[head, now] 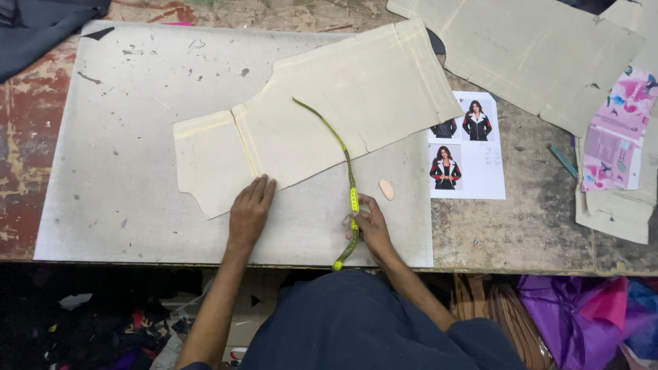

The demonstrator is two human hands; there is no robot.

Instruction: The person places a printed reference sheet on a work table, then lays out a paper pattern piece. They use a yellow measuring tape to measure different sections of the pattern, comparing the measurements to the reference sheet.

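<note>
- Fingers [362,205] of the right hand [370,226] were curled shut around a yellow-green measuring tape [351,188], pinching it near the front edge of the surface.
- Measuring tape ran from that grip up and leftward in a gentle curve across the cream paper pattern piece [322,116], its far end lying on the paper; its near end hung just over the front edge of the surface.
- The left hand [250,212] lay flat and open, fingers together, palm down, with the fingertips touching the lower edge of the pattern piece; it gripped nothing.
- The pattern piece lay spread on a pale grey sheet [116,137] that covered most of the worn surface [521,226].
- A small peach-coloured oval of chalk [387,189] sat on the grey sheet just right of the right hand.
- A white printed page with jacket photos [469,147] lay beside the sheet's right edge, partly tucked under the pattern piece.
- Further cream pattern pieces [528,48] lay at the upper right, with a pink printed sheet [617,130] and a teal pencil [562,161] near them.
- Dark cloth [41,27] rested at the upper left corner.
</note>
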